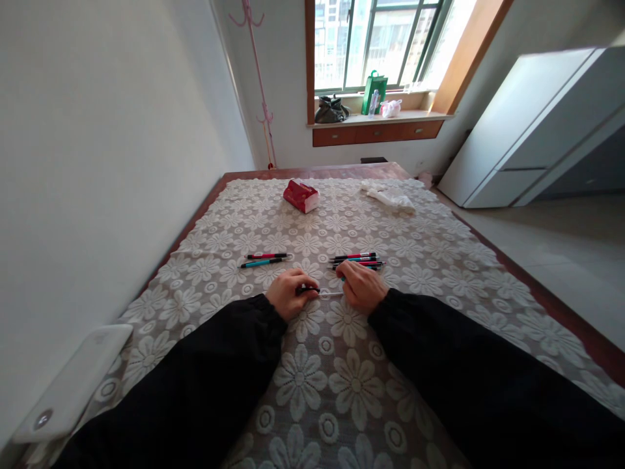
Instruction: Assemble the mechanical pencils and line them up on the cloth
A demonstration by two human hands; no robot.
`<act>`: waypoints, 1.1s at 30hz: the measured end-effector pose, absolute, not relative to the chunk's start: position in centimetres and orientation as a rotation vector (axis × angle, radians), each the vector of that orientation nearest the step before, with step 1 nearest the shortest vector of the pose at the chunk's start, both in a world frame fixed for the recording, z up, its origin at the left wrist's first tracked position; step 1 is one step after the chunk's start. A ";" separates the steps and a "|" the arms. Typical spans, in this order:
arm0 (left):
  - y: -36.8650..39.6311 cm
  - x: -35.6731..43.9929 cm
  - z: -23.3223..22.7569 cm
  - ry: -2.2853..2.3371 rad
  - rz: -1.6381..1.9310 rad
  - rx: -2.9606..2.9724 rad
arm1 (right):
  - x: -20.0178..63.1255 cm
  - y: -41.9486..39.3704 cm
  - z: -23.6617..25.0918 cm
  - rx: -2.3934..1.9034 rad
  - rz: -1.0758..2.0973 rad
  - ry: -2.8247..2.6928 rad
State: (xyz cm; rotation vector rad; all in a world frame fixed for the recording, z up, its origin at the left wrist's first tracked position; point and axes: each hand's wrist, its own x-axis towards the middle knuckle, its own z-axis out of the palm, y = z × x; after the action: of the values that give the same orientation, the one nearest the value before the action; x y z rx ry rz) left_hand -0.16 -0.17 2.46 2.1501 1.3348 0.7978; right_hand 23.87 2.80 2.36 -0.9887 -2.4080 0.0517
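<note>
My left hand [289,296] is closed, its fingertips pinching a black pen part [308,289]. A thin white pen refill [331,294] spans the gap between my two hands. My right hand [362,286] is also closed; a bit of teal pen barrel [342,279] shows at its fingers, the rest hidden by the hand. Just beyond the right hand lie several pens [359,257] in red, teal and black, side by side. Farther left, a red and black pen [267,256] and a teal and black pen [262,263] lie on the tablecloth.
A floral lace tablecloth [300,381] covers the table. Toward its far end sit a red tissue pack [299,195] and a crumpled white plastic bag [390,197]. A white lidded object [73,384] stands at the left edge against the wall.
</note>
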 end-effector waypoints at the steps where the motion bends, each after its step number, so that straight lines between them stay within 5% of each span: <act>1: -0.2 -0.1 2.5 1.333 0.800 2.147 | 23.8 2.9 2.2 -0.893 0.071 -2.431; 10: -0.3 -0.1 2.5 1.352 0.776 2.262 | 23.6 2.8 1.8 -0.531 -0.171 -2.586; 19: -0.3 -0.1 2.5 1.321 0.751 2.310 | 23.4 2.3 2.7 -0.632 -0.402 -2.540; 33: -0.5 -0.1 2.7 1.321 0.733 2.314 | 23.8 3.0 2.0 -0.844 -0.079 -2.416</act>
State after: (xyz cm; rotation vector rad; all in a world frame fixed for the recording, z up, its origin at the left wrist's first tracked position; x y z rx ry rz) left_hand -0.08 -0.46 2.73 2.3141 1.3209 0.7330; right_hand 23.83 3.03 1.95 -0.8444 -2.4161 -0.0786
